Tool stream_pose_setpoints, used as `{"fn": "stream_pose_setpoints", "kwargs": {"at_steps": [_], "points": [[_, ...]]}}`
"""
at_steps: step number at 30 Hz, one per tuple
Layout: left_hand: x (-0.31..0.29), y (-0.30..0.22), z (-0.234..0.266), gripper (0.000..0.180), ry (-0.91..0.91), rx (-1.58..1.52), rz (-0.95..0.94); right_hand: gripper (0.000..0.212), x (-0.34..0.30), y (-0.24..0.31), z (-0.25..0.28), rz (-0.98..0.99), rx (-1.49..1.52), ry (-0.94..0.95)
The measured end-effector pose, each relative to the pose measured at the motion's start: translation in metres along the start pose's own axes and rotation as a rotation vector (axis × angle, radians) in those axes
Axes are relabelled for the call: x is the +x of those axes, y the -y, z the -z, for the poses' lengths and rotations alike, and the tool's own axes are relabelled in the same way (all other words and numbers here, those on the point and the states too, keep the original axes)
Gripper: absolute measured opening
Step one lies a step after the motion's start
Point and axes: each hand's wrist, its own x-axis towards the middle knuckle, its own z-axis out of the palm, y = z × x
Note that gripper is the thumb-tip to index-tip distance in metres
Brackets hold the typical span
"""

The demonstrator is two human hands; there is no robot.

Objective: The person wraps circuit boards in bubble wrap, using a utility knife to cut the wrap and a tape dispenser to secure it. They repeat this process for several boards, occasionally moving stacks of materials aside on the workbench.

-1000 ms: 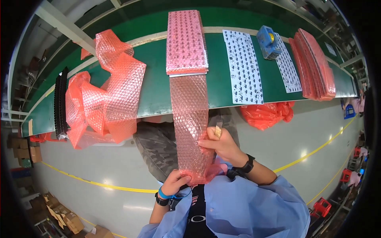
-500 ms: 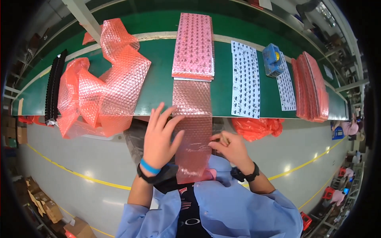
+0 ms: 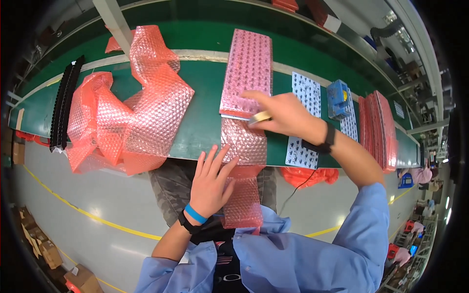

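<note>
A stack of flat boards wrapped in pink bubble wrap lies on the green table in front of me. From its near end a strip of bubble wrap runs over the table edge toward my body. My left hand rests along the strip's left side at the edge, fingers spread. Over the stack's near end is my right hand, its index finger stretched forward and the others closed on a small tan tool with a greyish tip. The tool's exact kind is unclear.
Loose pink bubble wrap spreads to the left, beside a black toothed strip. On the right are a white spotted board, a blue tape dispenser and a wrapped pink stack. A red bag sits below the edge.
My right hand has reached forward and up, from beside the hanging strip to the stack's near end, still holding the tool. My left hand has shifted slightly right and nearer to me.
</note>
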Motion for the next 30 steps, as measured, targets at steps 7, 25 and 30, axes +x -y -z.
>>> {"fn": "stream_pose_setpoints", "kwargs": {"at_steps": [7,25,30], "points": [[-0.003,0.003,-0.005,0.06,-0.017,-0.048,0.006,0.06,0.065,-0.016,-0.017,0.366,-0.157,0.394],[0.002,0.003,-0.011,0.059,-0.034,-0.07,-0.013,0.053,0.069,-0.02,-0.016,0.282,-0.021,0.375],[-0.002,0.001,-0.006,0.059,-0.022,-0.036,0.004,0.041,0.039,-0.037,0.015,0.082,0.141,0.096]]}}
